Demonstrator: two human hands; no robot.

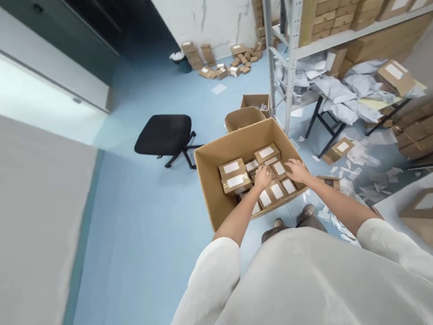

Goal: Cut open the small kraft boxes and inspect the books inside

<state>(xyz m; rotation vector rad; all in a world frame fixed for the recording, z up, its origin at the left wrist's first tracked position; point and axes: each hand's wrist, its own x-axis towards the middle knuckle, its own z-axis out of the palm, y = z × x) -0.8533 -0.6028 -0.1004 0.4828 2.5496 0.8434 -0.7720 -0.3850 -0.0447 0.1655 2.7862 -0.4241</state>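
Observation:
A large open cardboard carton (213,183) stands in front of me with several small labelled cardboard boxes inside. My left hand (263,177) reaches into it, fingers curled at the left side of one small cardboard box (279,169). At that box's right side, near the carton's right wall, is my right hand (296,170), its fingers bent toward the box. The box sits between both hands; my fingertips are partly hidden. Two stacked boxes (235,181) lie to the left in the carton, and a row of labelled boxes (276,190) lies along its near side.
A black chair (164,134) stands left of the carton. Behind it are two more open cartons (245,117). To the right are a metal shelf (288,75), a table with white parcels (335,91), and paper scraps on the floor. Small boxes (243,56) lie by the wall.

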